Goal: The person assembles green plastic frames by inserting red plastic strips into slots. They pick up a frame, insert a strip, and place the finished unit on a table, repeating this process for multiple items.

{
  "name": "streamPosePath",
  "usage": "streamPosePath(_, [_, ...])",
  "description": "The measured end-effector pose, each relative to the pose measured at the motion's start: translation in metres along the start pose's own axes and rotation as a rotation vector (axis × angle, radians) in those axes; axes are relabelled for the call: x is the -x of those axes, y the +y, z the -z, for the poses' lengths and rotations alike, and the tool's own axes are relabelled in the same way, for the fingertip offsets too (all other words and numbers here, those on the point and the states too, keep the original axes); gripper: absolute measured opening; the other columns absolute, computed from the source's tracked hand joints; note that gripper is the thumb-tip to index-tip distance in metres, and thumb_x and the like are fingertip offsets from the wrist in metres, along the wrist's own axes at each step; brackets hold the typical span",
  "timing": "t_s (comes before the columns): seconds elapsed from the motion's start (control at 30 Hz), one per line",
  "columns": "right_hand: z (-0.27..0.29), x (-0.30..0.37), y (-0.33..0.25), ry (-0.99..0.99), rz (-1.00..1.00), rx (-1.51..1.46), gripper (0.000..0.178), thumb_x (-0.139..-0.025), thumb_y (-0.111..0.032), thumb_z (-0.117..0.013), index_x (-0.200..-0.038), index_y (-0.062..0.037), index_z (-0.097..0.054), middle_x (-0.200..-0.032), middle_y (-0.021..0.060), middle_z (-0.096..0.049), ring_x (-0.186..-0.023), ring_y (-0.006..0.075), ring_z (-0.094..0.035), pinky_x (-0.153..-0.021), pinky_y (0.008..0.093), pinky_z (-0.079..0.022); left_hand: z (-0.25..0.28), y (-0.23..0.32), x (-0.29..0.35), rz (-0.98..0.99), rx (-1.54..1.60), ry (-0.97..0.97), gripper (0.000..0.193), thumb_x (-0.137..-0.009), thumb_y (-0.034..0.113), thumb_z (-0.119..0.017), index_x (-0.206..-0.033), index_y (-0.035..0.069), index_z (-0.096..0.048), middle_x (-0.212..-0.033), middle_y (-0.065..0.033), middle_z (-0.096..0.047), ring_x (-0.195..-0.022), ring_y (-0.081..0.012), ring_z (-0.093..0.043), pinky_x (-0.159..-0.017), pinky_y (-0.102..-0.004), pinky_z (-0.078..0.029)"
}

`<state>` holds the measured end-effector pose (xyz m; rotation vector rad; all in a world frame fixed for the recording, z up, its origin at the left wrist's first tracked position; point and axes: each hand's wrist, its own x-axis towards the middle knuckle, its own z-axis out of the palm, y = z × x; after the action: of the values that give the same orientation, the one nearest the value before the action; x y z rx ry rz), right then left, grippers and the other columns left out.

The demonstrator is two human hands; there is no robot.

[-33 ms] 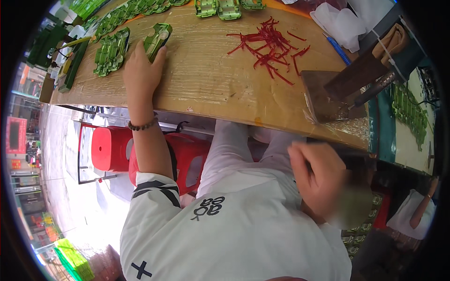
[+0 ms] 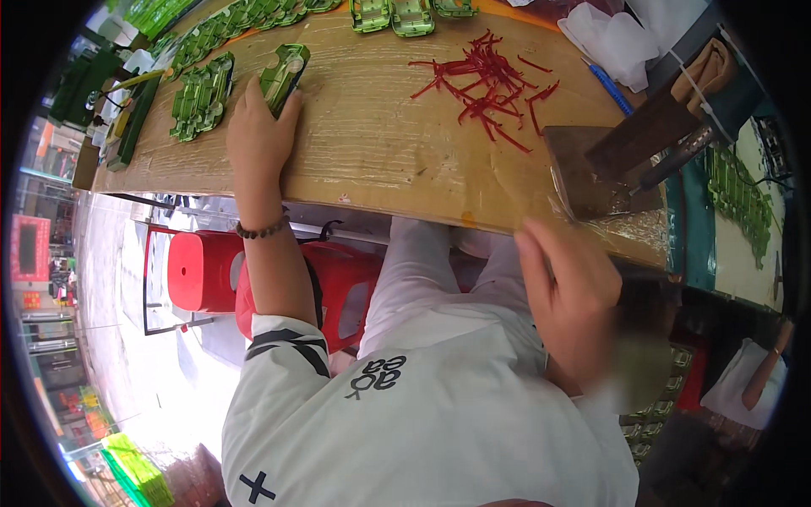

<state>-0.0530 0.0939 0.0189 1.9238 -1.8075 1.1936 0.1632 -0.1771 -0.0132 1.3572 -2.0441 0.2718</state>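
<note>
My left hand [image 2: 260, 139] is closed around the near end of a green plastic housing [image 2: 284, 74] lying on the table's left part. Its fingers and thumb straddle the piece, whose far end stays visible. Just left of it lies a cluster of similar green housings [image 2: 201, 97]. My right hand [image 2: 576, 308] hovers over my lap, in front of the table's near edge, with its fingers curled in. Whatever it may hold is hidden. Farther up the table, a loose pile of short red wires [image 2: 490, 80] lies between the two hands' sides.
More green housings [image 2: 412, 17] line the table's [image 2: 363, 152] far edge. At the right stand a brown plate [image 2: 574, 173] with a dark rod-shaped tool [image 2: 672, 165], a blue pen [image 2: 606, 87] and white crumpled wrap [image 2: 612, 42]. A red stool [image 2: 203, 270] stands left below the table.
My right hand has risen slightly toward the table edge, its fingertips now farther forward. My left hand stays at the same green housing, and the view has shifted a little.
</note>
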Motion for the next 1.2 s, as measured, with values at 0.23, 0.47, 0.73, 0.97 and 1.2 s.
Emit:
streamPosePath(0.23, [-0.043,-0.055,0.023,-0.240,-0.202,0.456,0.024,-0.078,-0.001,-0.050,-0.101,0.0007,-0.056,-0.080,0.0178,-0.061,-0.075,0.0335,-0.060,-0.066,0.0401,-0.048,0.013,0.021,0.008,-0.017,0.182,0.005,0.057,-0.071,0.037,-0.068,-0.112,0.002,-0.049,-0.099,-0.0179,-0.059,-0.091,-0.0343,-0.056,-0.076,-0.0402,-0.044])
streamPosePath(0.47, [-0.042,-0.060,0.016,-0.346,-0.256,0.443,0.025,-0.078,-0.004,-0.054,-0.103,-0.0006,-0.056,-0.079,0.0177,-0.061,-0.074,0.0347,-0.059,-0.065,0.0408,-0.047,0.017,0.023,0.012,-0.001,0.229,-0.014,0.056,-0.070,0.038,-0.069,-0.111,0.005,-0.051,-0.097,-0.0158,-0.060,-0.089,-0.0325,-0.057,-0.073,-0.0390,-0.045])
streamPosePath(0.73, [-0.031,-0.043,0.017,-0.329,-0.265,0.379,0.027,-0.077,-0.004,-0.060,-0.103,-0.0011,-0.056,-0.082,0.0148,-0.062,-0.075,0.0322,-0.060,-0.065,0.0382,-0.046,0.015,0.016,0.015,-0.030,0.254,-0.014,0.057,-0.069,0.040,-0.070,-0.111,0.004,-0.052,-0.097,-0.0158,-0.060,-0.088,-0.0320,-0.058,-0.073,-0.0388,-0.045])
streamPosePath(0.97, [-0.022,-0.037,0.012,-0.266,-0.101,0.294,0.024,-0.076,-0.001,-0.055,-0.100,0.0000,-0.056,-0.076,0.0155,-0.060,-0.073,0.0312,-0.057,-0.063,0.0391,-0.045,0.014,0.016,0.015,-0.036,0.265,0.005,0.058,-0.068,0.041,-0.070,-0.111,0.005,-0.052,-0.095,-0.0162,-0.061,-0.087,-0.0320,-0.058,-0.073,-0.0388,-0.045])
streamPosePath(1.2, [-0.020,-0.042,0.004,-0.476,-0.034,0.389,0.028,-0.074,0.001,-0.054,-0.102,0.0020,-0.056,-0.076,0.0143,-0.057,-0.073,0.0285,-0.054,-0.065,0.0375,-0.044,0.015,0.016,0.014,-0.040,0.272,-0.006,0.058,-0.068,0.040,-0.070,-0.111,0.004,-0.053,-0.095,-0.0168,-0.061,-0.087,-0.0324,-0.058,-0.073,-0.0387,-0.045])
